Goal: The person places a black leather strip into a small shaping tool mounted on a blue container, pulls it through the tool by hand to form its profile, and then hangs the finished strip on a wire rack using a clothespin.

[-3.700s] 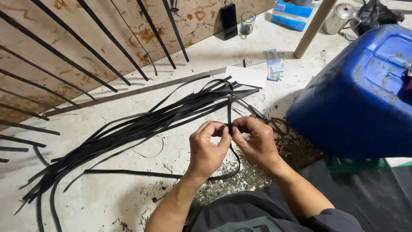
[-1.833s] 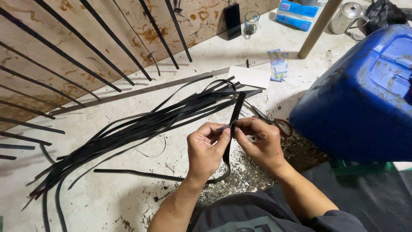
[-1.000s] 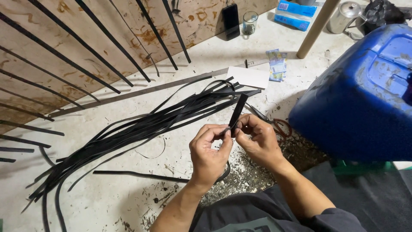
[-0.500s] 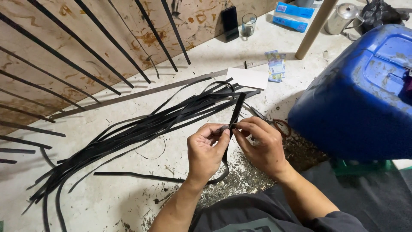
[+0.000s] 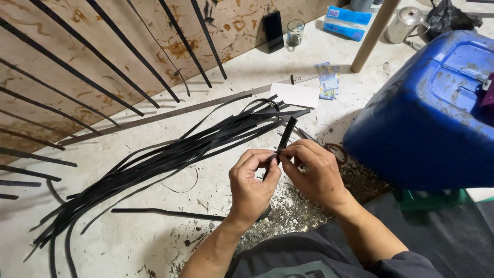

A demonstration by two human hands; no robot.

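My left hand [image 5: 252, 183] and my right hand [image 5: 311, 172] meet over the pale floor, both pinching one flat black rubber strip [image 5: 286, 134]. The strip's short upper end sticks up and away from my fingertips; its lower part runs down behind my left palm. Just beyond my hands lies a long bundle of several black strips [image 5: 170, 154], fanned from lower left to upper right. One loose black strip [image 5: 164, 212] lies flat on the floor left of my left wrist.
A big blue plastic drum [image 5: 427, 113] lies on its side at the right. More black strips lean on a stained plywood board [image 5: 103, 56] at the back. A phone [image 5: 272, 31], a glass [image 5: 295, 32], a wooden pole [image 5: 373, 33], a white card [image 5: 294, 95] and a metal kettle [image 5: 404, 24] stand beyond.
The strip's free end has swung from hanging between my hands to pointing up and away. My hands have stayed together in the same place, shifting only slightly.
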